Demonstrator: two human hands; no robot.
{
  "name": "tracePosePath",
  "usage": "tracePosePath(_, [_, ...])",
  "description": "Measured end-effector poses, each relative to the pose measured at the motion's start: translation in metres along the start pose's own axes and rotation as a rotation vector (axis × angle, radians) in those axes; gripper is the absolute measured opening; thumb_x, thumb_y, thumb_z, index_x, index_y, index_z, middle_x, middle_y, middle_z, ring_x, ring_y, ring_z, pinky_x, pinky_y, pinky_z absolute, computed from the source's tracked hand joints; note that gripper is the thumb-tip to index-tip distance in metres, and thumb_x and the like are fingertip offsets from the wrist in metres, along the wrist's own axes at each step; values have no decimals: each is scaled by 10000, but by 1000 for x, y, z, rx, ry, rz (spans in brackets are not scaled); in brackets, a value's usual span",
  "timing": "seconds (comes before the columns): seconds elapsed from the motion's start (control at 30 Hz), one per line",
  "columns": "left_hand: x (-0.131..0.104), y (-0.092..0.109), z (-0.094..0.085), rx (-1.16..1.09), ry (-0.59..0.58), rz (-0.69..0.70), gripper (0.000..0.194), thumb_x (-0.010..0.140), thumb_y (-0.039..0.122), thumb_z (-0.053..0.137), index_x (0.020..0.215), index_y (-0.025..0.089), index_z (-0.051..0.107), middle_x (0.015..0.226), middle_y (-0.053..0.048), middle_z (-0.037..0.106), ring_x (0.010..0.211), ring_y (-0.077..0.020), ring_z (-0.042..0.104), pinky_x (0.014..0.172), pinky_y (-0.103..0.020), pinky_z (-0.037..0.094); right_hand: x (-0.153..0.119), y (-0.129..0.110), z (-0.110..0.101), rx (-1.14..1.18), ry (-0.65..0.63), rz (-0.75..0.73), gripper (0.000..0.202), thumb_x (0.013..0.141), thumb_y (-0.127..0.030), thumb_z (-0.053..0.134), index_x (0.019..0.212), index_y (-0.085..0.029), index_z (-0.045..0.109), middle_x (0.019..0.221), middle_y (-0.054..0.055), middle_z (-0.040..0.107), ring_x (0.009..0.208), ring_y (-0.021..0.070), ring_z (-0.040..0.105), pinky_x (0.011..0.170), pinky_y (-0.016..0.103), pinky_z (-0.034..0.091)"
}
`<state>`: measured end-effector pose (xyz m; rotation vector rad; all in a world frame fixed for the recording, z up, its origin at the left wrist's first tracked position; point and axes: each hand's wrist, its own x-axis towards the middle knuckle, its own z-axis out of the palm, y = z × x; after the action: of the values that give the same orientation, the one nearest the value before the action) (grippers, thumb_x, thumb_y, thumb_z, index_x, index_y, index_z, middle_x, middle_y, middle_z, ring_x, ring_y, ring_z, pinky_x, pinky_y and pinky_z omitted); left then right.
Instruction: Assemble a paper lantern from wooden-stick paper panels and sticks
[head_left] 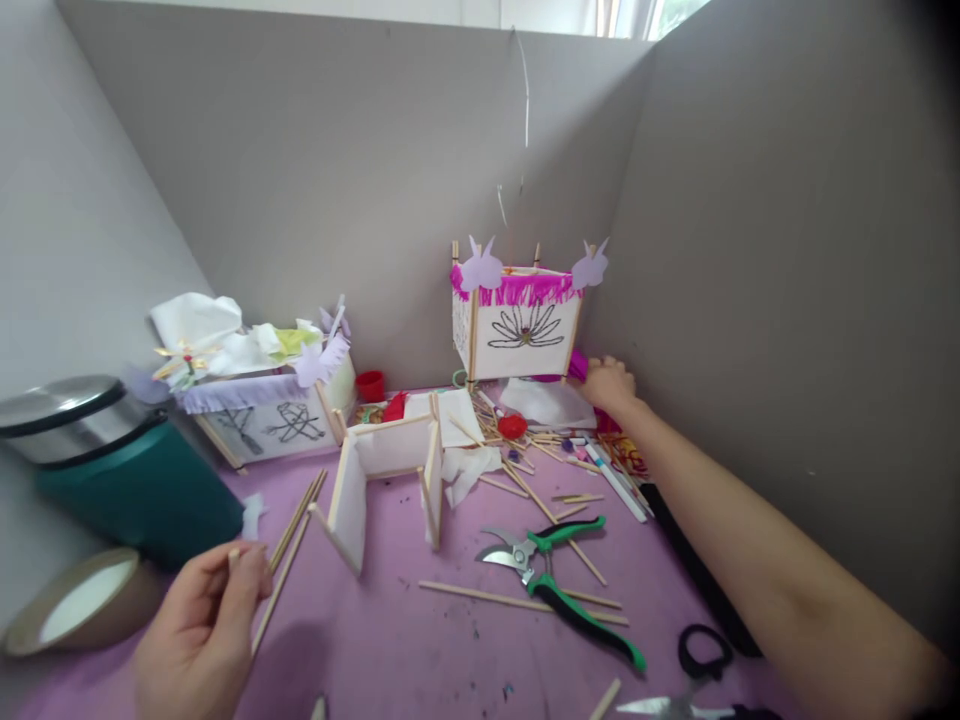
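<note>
At the lower left, my left hand (204,632) is closed in a pinch on a thin wooden stick (235,556), whose end shows between thumb and fingers. My right hand (609,384) reaches to the back right, beside the lantern with magenta fringe (525,335). Its fingers are closed at some magenta paper (578,364); the fingertips are partly hidden. Near the middle stands a small frame of sticks and white panels (397,445). Pruning shears (547,565) with green and black handles lie open on the purple table cover (390,650).
A teal bottle (142,495) and a bowl of white stuff (82,605) stand left, near a lantern with lilac fringe (262,420). Loose sticks, a red cup (370,386) and paper scraps lie about. Scissors (705,652) are front right. Grey panels (360,180) enclose the table.
</note>
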<state>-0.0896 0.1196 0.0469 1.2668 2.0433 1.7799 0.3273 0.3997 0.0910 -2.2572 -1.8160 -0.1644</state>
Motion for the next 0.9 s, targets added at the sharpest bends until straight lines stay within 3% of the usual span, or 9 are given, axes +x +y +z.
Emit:
tracePosePath(0.1, [-1,17,-3,-15,-14,-11,261,822,457,575,763,202,587,713,31,559,719,-110,536,642,-192,422,-28,2,-22,-52,14,-57,488,860,-405,497,1176,-41,569,1217,268,506,1161,380,455,879,446,377])
tracePosePath(0.17, [-2,23,-3,-68,-3,16,240,830,437,575,792,201,605,723,27,560,691,-101,515,621,-194,407,-58,-1,-35,-60,-25,-142,416,878,-388,457,1081,-69,630,1129,237,576,1065,338,530,809,393,401])
tracePosePath(0.27, [-2,28,0,-226,-8,41,212,844,397,571,890,200,634,725,23,558,590,-79,469,559,-204,384,-122,-9,-45,0,-237,-371,335,830,-469,517,775,-190,694,784,64,672,724,186,604,612,259,381])
tracePosePath(0.33, [-1,30,2,-360,-24,35,220,846,386,571,917,189,640,720,16,556,570,-79,468,546,-211,390,-171,-16,-45,99,-494,-639,343,813,-492,542,685,-203,675,648,21,643,593,148,563,525,244,319])
tracePosePath(0.37, [-1,30,2,-420,-31,27,225,845,382,571,925,183,641,710,14,554,564,-79,471,538,-212,392,-195,-20,-43,142,-547,-698,310,808,-485,562,705,-216,677,644,6,642,585,142,559,525,240,315])
tracePosePath(0.5, [1,29,3,-548,-44,21,240,857,370,547,938,163,637,681,9,559,529,-73,469,496,-202,382,-261,-35,-29,107,-293,-764,171,853,-322,563,793,-191,655,827,38,655,740,173,587,612,258,356])
tracePosePath(0.57, [2,27,4,-552,-51,24,246,860,373,535,939,162,637,686,7,566,528,-72,475,490,-197,388,-273,-44,-19,40,-198,-787,167,886,-250,512,827,-174,649,878,63,644,805,194,584,653,278,374])
tracePosePath(0.73, [4,22,4,-464,-92,14,282,861,403,521,966,169,637,712,9,560,578,-84,507,551,-207,444,-277,-58,-4,-53,-166,-887,192,873,-118,465,805,-165,638,854,77,631,800,204,568,650,297,383])
tracePosePath(0.9, [7,20,-1,-331,-72,36,299,863,417,501,976,171,627,746,10,562,613,-100,523,612,-233,483,-278,-51,-16,164,-203,-894,178,882,-156,445,800,-170,602,878,72,607,760,178,554,646,285,393])
